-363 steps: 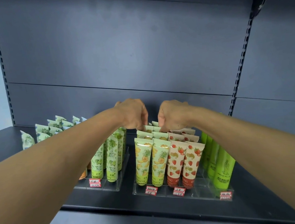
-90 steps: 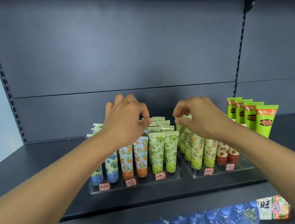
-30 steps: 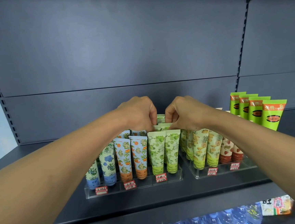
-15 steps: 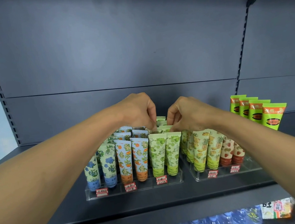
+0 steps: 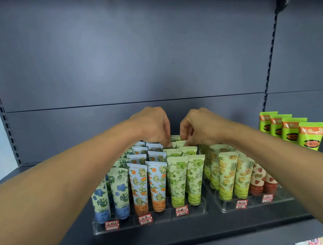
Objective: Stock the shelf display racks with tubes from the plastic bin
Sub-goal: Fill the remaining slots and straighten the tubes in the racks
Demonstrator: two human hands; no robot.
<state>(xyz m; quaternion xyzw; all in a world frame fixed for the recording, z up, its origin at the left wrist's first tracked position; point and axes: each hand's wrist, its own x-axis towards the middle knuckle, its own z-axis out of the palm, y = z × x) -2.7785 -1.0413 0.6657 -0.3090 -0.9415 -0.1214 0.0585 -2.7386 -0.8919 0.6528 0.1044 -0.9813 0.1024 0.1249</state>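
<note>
Lime-green tubes (image 5: 178,177) stand in the rear rows of the left clear rack (image 5: 151,222) — both hands work their top edges. Left hand (image 5: 153,126) fingers pinch one tube top; right hand (image 5: 198,126) fingers curl on the neighbouring top. Orange tubes (image 5: 148,188) stand beside, on the dark shelf (image 5: 167,239).

dark grey shelving (image 5: 147,240), back panel (image 5: 131,56)

Shelf layout: two racks side by side.
The left rack (image 5: 150,224) is set beside the right rack (image 5: 257,204) on the shelf (image 5: 167,243); tubes (image 5: 178,181) are stood in rows within; loose tubes (image 5: 292,130) are placed far right.
</note>
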